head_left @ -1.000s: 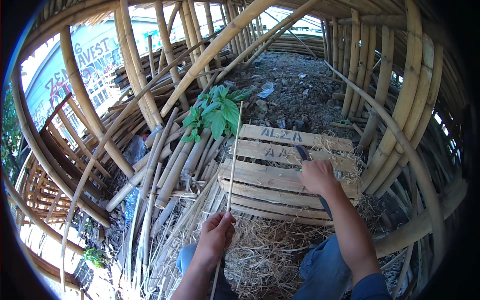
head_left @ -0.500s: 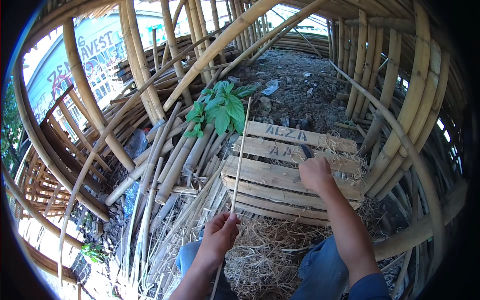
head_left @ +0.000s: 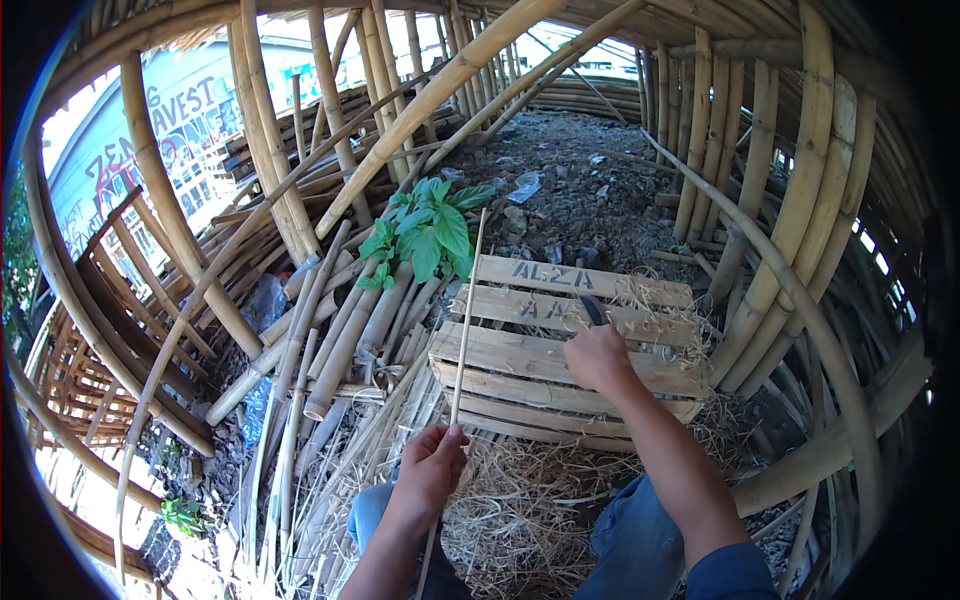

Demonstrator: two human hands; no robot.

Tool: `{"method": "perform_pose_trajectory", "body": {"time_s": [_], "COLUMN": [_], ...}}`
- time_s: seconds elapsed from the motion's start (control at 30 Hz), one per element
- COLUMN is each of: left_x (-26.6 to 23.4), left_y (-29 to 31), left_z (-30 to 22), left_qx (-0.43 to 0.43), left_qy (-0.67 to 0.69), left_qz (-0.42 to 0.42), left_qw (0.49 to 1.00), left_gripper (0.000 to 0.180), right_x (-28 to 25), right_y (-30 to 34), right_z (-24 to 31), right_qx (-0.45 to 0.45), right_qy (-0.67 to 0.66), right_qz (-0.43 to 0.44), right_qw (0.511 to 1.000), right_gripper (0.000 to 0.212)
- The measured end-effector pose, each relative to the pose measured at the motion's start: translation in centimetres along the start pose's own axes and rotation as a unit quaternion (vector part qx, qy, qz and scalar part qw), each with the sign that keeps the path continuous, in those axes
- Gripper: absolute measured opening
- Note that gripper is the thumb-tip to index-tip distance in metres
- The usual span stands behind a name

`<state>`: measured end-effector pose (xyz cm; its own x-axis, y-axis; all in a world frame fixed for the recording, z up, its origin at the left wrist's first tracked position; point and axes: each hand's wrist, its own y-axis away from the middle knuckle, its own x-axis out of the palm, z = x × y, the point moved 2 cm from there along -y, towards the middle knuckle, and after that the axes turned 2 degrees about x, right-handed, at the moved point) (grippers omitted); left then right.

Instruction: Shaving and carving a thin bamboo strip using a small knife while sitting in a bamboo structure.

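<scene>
My left hand (head_left: 428, 478) has its thumb and fingers clamped on a thin bamboo strip (head_left: 465, 345), which rises from my grip, leaning slightly right, and crosses in front of the left part of a slatted wooden crate (head_left: 520, 347). The strip's lower length runs down below my hand toward the bottom edge of view. My right hand (head_left: 598, 358) is over the crate's slats, fingers curled tightly round a knife (head_left: 593, 310); its handle is hidden in my fist, and the dark blade juts out past it, apart from the strip. I cannot tell whether that fist touches the wood. Pale curled shavings (head_left: 525, 510) lie heaped before the crate, between my knees in blue jeans (head_left: 640, 540), with more scattered on its right end. Cut bamboo poles (head_left: 338, 350) lie to the left, beside a broad-leaved green plant (head_left: 428, 240).
</scene>
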<state>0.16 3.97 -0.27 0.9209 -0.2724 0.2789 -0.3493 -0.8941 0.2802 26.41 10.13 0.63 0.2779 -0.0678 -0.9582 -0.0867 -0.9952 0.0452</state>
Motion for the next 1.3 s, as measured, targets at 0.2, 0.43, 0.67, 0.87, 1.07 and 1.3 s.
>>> {"method": "perform_pose_trajectory", "body": {"time_s": [0.2,0.43,0.67,0.87,1.07,1.3], "left_x": [-1.0,-2.4,-1.9,-3.1,-3.1,-3.7], "left_y": [-0.6,-1.0,-4.0,-4.8,-4.4,-2.9], "left_z": [1.0,-0.2,-8.3,-12.6,-12.6,-13.6], "left_qx": [-0.005,-0.023,0.134,0.272,0.361,0.422], "left_qy": [-0.01,0.049,0.126,0.152,0.179,0.116], "left_qz": [-0.016,0.009,-0.05,-0.126,-0.147,-0.117], "left_qw": [1.0,0.998,0.982,0.942,0.903,0.891], "left_gripper": [0.022,0.023,0.022,0.021,0.017,0.016], "right_x": [0.8,-1.9,-1.6,-2.7,-2.9,-2.2], "right_y": [1.1,2.9,3.1,5.6,7.0,6.7], "right_z": [-1.0,-1.5,4.0,8.8,10.4,10.1], "right_qx": [0.0,0.045,-0.098,-0.139,-0.189,-0.169], "right_qy": [-0.001,-0.285,-0.64,-0.806,-0.755,-0.685], "right_qz": [-0.001,-0.116,-0.139,0.016,0.047,-0.099], "right_qw": [1.0,0.95,0.75,0.575,0.626,0.702], "right_gripper": [0.015,0.018,0.013,0.018,0.034,0.026]}}
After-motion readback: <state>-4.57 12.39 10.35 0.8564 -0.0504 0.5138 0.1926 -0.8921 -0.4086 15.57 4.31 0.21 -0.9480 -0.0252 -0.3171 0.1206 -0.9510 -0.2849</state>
